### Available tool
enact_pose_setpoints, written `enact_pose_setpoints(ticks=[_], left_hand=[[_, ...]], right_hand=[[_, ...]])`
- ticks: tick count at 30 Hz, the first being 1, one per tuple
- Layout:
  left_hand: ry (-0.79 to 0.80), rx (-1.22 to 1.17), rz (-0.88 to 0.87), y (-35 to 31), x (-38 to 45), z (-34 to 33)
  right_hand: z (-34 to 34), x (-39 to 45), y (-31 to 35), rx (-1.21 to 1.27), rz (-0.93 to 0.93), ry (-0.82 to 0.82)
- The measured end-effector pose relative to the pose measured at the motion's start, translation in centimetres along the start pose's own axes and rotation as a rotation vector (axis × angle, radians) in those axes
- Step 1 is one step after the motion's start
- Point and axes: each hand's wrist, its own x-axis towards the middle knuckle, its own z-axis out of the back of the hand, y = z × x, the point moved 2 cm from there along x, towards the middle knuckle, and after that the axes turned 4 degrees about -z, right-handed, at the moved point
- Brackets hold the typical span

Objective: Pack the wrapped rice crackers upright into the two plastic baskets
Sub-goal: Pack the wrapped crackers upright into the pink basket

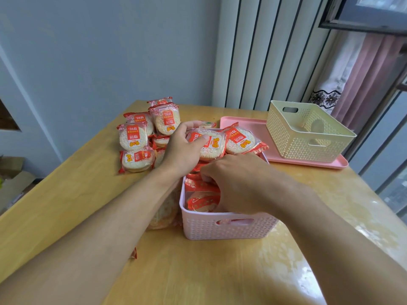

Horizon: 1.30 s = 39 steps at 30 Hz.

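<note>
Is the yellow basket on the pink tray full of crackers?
No, nearly empty. Its cream basket on the pink tray shows a bare floor, with perhaps one small thing inside, too blurred to tell.

You have two plastic baskets: one pink basket (226, 225) close to you and one cream basket (308, 130). There is one pink tray (248, 124). About seven loose cracker packs (134, 137) show on the table (77, 194); those inside the pink basket you cannot count exactly.
</note>
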Motion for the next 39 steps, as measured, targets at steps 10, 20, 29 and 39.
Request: enact_pose_setpoints(ticks=[10, 20, 29, 39], left_hand=[[-0.064, -0.015, -0.098, -0.7, -0.5, 0.3], [-0.167, -0.195, -0.217, -3.9, -0.5, 1.3], [0.232, -0.187, -0.305, -6.8, -2.6, -0.2], [1.037, 0.953, -0.154, -6.1, -3.8, 2.7]], right_hand=[[-0.4, 0.0, -0.2, 0.142, -0.087, 0.045], [2.8, -2.1, -5.1, 0.525, -0.42, -0.113], [3.3, -2.6, -7.5, 1.028, -0.34, -0.295], [4.2, -4.9, -8.3, 0.464, -0.3, 0.146]])
